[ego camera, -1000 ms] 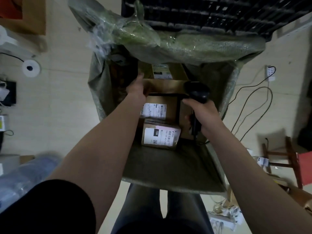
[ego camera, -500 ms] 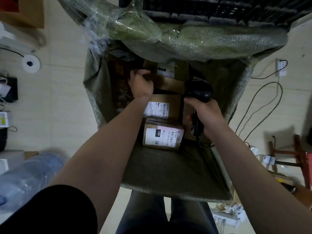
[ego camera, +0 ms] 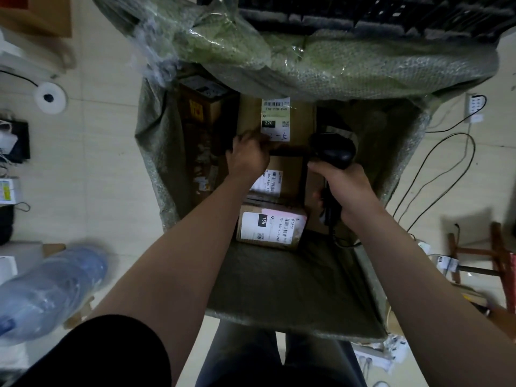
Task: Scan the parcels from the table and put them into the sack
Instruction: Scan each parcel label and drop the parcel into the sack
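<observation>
Sack (ego camera: 293,289), frame centre, is holding at least three labelled parcels (ego camera: 269,227), judged scanned and stowed; the left hand (ego camera: 247,159) is gripping the near edge of the uppermost in frame, the 220 parcel (ego camera: 300,121), the right hand (ego camera: 344,188) is clutching the scanner (ego camera: 333,152); any remainder is lying outside the frame, uncountable.

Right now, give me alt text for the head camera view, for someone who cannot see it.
A person reaches into an open green sack: the left hand touches a box marked 220 while the right hand grips a black scanner. A box marked 15H lies nearest the viewer.
</observation>
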